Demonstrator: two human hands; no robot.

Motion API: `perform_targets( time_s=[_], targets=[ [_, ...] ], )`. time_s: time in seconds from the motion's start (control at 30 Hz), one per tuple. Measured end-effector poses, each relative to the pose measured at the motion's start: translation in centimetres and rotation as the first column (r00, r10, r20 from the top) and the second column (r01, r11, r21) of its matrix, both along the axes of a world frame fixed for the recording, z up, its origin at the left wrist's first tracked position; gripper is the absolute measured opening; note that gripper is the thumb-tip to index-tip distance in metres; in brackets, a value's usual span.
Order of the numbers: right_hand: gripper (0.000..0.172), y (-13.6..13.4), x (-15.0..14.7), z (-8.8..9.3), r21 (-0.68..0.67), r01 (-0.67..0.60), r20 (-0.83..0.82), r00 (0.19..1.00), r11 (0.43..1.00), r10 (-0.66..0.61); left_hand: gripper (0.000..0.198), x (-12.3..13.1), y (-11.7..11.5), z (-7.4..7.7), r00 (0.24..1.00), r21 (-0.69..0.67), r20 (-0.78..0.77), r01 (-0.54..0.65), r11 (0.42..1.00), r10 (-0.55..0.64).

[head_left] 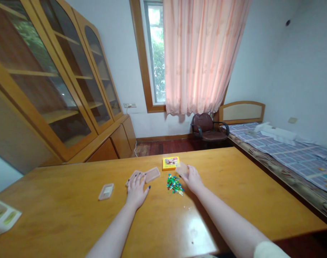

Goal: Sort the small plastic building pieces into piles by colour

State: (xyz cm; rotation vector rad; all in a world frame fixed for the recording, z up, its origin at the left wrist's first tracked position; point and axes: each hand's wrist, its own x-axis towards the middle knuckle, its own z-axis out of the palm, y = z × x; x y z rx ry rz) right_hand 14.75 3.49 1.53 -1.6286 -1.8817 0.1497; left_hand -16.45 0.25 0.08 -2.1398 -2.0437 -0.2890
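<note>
A small heap of tiny coloured building bricks [174, 184] lies on the wooden table [72, 200]. My right hand [191, 177] rests just right of the heap, fingers bent down onto the tabletop, nothing visibly in them. My left hand [136, 188] lies flat with its fingers spread, their tips over a clear plastic tray [152, 174]. A yellow box [171, 163] stands behind the heap.
A second clear tray [106, 191] lies to the left. A printed leaflet [2, 215] sits at the table's left edge. Behind the table are a glass-fronted cabinet [58, 89], a brown chair [207, 127] and a bed [292, 154] along the right wall.
</note>
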Motion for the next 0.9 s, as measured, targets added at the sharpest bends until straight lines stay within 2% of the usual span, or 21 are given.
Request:
perform_targets(
  time_s=[0.1,0.17,0.23,0.3,0.37,0.43,0.6,0.77,0.83,0.9],
  targets=[
    [0.059,2.6,-3.5,0.8,-0.037,-0.212,-0.077,0.975,0.977,0.209,0.059,0.3,0.7,0.3,1.0,-0.031,0.0,0.024,0.999,-0.024],
    [0.06,4.0,-5.3,1.3,-0.07,-0.271,-0.021,0.962,0.96,0.271,0.06,0.5,1.1,0.5,0.999,-0.049,-0.009,0.034,0.998,-0.034],
    [0.059,5.1,-6.5,1.5,-0.121,-0.263,0.052,0.961,0.957,0.271,0.06,0.7,1.4,0.5,0.998,-0.058,-0.02,0.054,0.997,-0.056],
    [0.058,5.8,-6.8,1.7,-0.154,-0.174,0.088,0.978,0.973,0.189,0.06,0.7,1.5,0.3,0.997,-0.059,-0.024,0.068,0.996,-0.07],
    [0.057,6.2,-6.3,1.7,-0.169,-0.104,0.108,0.987,0.98,0.123,0.06,0.5,1.6,0.1,0.997,-0.061,-0.016,0.069,0.996,-0.07],
    [0.056,6.2,-5.3,1.7,-0.172,-0.085,0.132,0.985,0.981,0.109,0.061,0.4,1.7,0.0,0.997,-0.067,-0.005,0.074,0.995,-0.074],
    [0.051,4.8,-1.6,1.5,-0.201,-0.114,0.335,0.925,0.973,0.177,0.061,0.9,2.8,0.0,0.996,-0.064,0.011,0.09,0.994,-0.09],
    [0.056,3.8,0.9,1.4,-0.231,-0.006,0.258,0.964,0.973,0.068,0.062,1.5,3.9,-0.2,0.995,-0.033,0.016,0.1,0.994,-0.099],
    [0.056,3.7,0.4,1.6,-0.202,0.0,0.2,0.979,0.979,0.041,0.062,1.5,4.0,-0.3,0.994,-0.024,0.025,0.107,0.994,-0.106],
    [0.058,3.9,-1.1,2.0,-0.18,-0.047,0.179,0.981,0.983,0.079,0.061,1.5,4.0,-0.3,0.994,-0.02,0.043,0.106,0.994,-0.105]
  ],
)
